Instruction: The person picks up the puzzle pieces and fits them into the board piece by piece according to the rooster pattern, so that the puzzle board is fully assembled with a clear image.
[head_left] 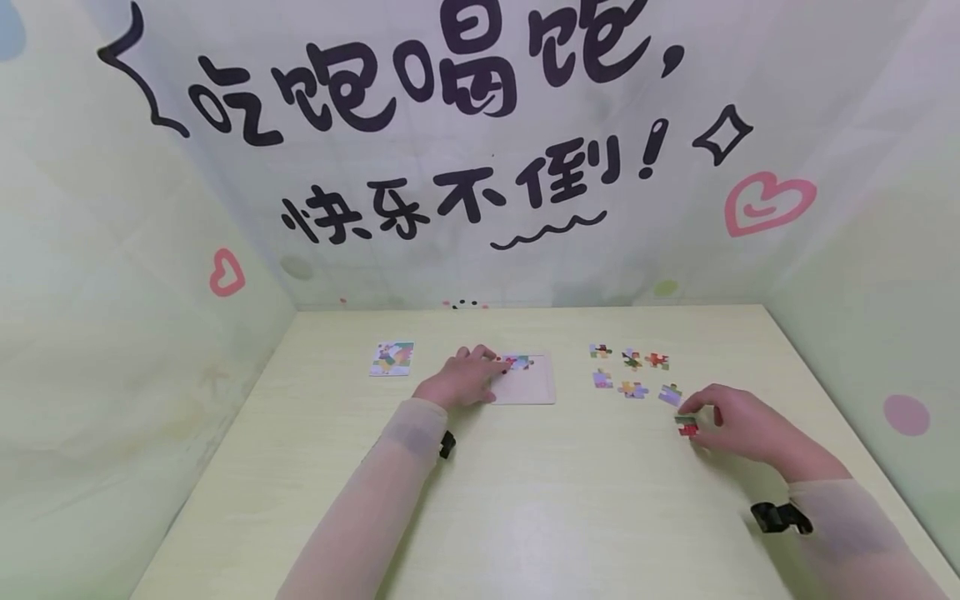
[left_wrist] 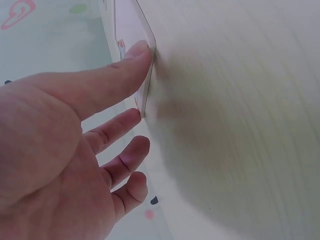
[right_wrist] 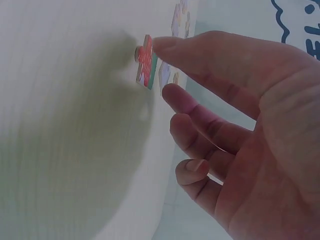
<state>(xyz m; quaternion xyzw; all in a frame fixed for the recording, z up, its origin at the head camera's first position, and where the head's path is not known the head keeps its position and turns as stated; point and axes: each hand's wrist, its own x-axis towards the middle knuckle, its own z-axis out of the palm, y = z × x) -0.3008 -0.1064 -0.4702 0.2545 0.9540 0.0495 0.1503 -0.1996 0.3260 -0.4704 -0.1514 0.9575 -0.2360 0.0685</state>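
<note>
In the head view my left hand point(head_left: 463, 379) lies over the left side of a pale puzzle tray point(head_left: 528, 392). Its fingers are fairly straight, one reaching over a colourful puzzle strip point(head_left: 521, 362) at the tray's top. The left wrist view has the thumb point(left_wrist: 137, 50) resting on the tray's edge and another fingertip by its corner. My right hand point(head_left: 738, 421) pinches a red and green puzzle piece point(head_left: 686, 425) between thumb and index finger, low over the table. In the right wrist view the thumb overlaps the edge of the puzzle piece point(right_wrist: 146, 62), while the other fingers curl loosely.
Several loose puzzle pieces point(head_left: 632, 389) lie between the tray and my right hand. A small square picture card point(head_left: 392, 358) is on the far left. The pale table point(head_left: 525, 500) meets a printed cloth backdrop point(head_left: 420, 275) behind, with cloth along both sides.
</note>
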